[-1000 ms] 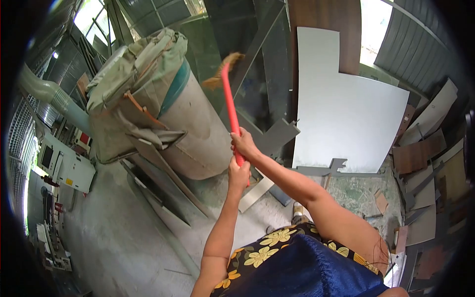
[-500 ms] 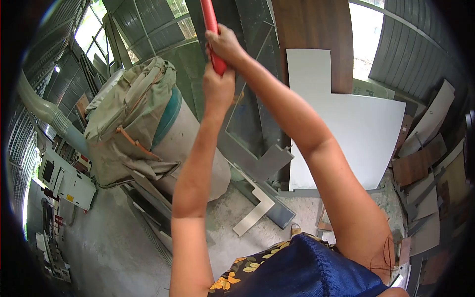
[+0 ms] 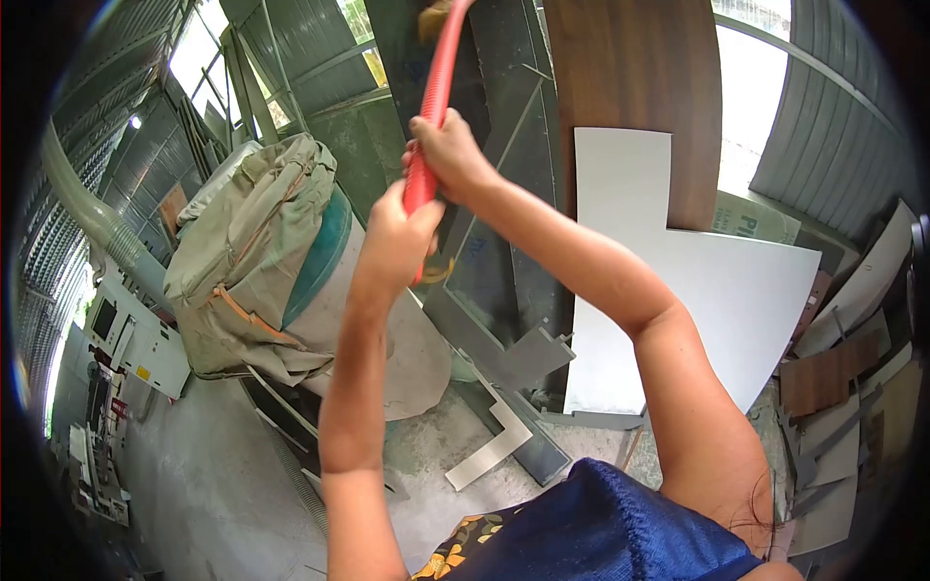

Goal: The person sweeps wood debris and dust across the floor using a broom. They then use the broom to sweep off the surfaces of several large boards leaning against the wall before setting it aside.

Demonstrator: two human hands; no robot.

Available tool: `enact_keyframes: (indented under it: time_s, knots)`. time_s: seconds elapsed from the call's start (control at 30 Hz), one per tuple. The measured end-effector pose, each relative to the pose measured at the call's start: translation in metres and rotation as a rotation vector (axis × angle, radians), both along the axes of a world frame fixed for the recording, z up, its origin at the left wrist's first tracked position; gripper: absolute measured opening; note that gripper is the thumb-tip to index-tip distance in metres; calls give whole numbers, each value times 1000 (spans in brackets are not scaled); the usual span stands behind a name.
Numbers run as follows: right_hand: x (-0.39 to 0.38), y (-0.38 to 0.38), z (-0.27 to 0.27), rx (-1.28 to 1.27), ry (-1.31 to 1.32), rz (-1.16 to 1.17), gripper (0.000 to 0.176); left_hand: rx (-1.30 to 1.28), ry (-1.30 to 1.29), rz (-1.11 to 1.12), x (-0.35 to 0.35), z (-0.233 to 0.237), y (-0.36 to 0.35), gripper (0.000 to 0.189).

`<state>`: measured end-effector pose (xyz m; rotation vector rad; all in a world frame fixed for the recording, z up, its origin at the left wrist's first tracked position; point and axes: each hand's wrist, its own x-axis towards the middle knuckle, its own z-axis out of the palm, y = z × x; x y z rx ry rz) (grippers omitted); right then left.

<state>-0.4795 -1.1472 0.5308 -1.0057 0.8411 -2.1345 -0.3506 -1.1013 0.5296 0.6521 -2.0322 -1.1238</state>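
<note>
Red ribbed broom handle (image 3: 441, 77) — white panel (image 3: 697, 300), brown board (image 3: 639, 97), blue cloth (image 3: 610, 533)

Both arms are raised in front of the body, with the hands stacked close together. The right hand (image 3: 448, 155) sits uppermost with its fingers curled tight and its arm slanting down to the shoulder. The left hand (image 3: 395, 237) is fisted just below it, forearm nearly upright.

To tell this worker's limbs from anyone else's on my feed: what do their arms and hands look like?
The left arm and right arm are bare, with no sleeves showing. The left hand and right hand wear no gloves; no watch or bracelet shows. Below is a blue velvety garment over dark fabric with yellow flowers.
</note>
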Motion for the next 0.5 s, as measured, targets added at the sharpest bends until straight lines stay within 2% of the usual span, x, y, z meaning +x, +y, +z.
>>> enact_keyframes:
  time_s: [0.1, 0.13, 0.2, 0.23, 0.27, 0.33, 0.4, 0.5]
  knots:
    - [5, -10, 21, -201, 153, 16, 18, -54, 140, 66, -4, -3, -7, 20]
    - [-5, -13, 36, -187, 353, -85, 33, -93, 155, 101, -12, 11, -11, 20]
    - [-20, -11, 64, -84, 534, -354, 45, -237, 154, 188, -33, 45, -32, 21]
    - [-24, -8, 68, -36, 547, -433, 56, -280, 223, 242, -47, 62, -59, 20]
    - [-31, -5, 67, -48, 583, -431, 61, -354, 190, 280, -59, 83, -82, 28]
    - [-47, 7, 47, -138, 738, -453, 63, -391, 166, 343, -81, 127, -126, 40]
    - [-59, 30, 11, -116, 785, -398, 60, -408, 117, 354, -97, 160, -174, 50]
    - [-80, 74, -43, 111, 742, -243, 52, -292, -33, 446, -112, 165, -188, 45]
